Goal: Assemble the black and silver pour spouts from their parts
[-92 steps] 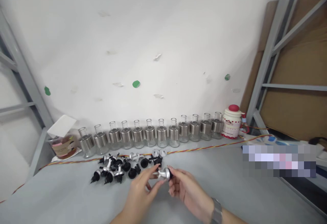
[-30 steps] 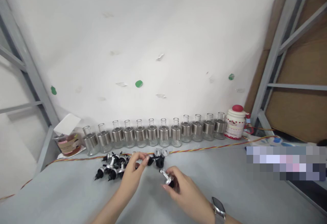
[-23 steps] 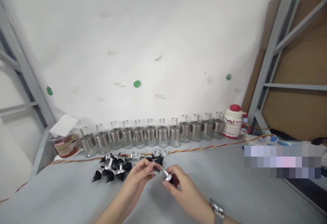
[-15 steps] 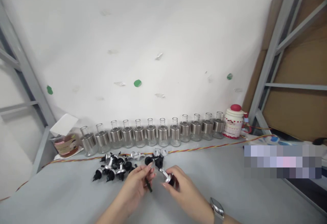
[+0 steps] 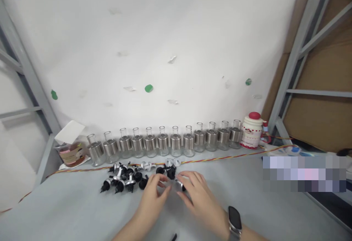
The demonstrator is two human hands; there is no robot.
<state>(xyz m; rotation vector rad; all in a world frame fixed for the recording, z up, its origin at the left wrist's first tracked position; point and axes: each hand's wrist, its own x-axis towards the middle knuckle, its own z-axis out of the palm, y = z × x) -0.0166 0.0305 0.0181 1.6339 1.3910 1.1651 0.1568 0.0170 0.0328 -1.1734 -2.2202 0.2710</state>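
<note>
My left hand (image 5: 154, 193) is above the table with curved fingers and thumb apart, and nothing shows between them. Beside it, my right hand (image 5: 198, 193) has its fingers and thumb around a silver-and-black bottle pourer (image 5: 179, 185), which is partly hidden and blurred. A small black tube-like piece (image 5: 174, 237) lies at the bottom edge of the view, cut off by the frame. Just beyond my hands are black pourers (image 5: 171, 173) and two round clear-silver pieces (image 5: 173, 162). More pourers (image 5: 130, 183) lie in a loose pile to the left.
A row of glass bottles (image 5: 175, 141) with metal sleeves stands along the wall. A twisted red-yellow cord (image 5: 217, 159) runs in front of them. At the row's ends are a labelled tub (image 5: 72, 155) on the left and a red-lidded white jar (image 5: 251, 133) on the right.
The black piece has left my left hand and now lies nearer the bottom edge. My left hand's fingers have opened. My right hand has moved slightly up with the pourer.
</note>
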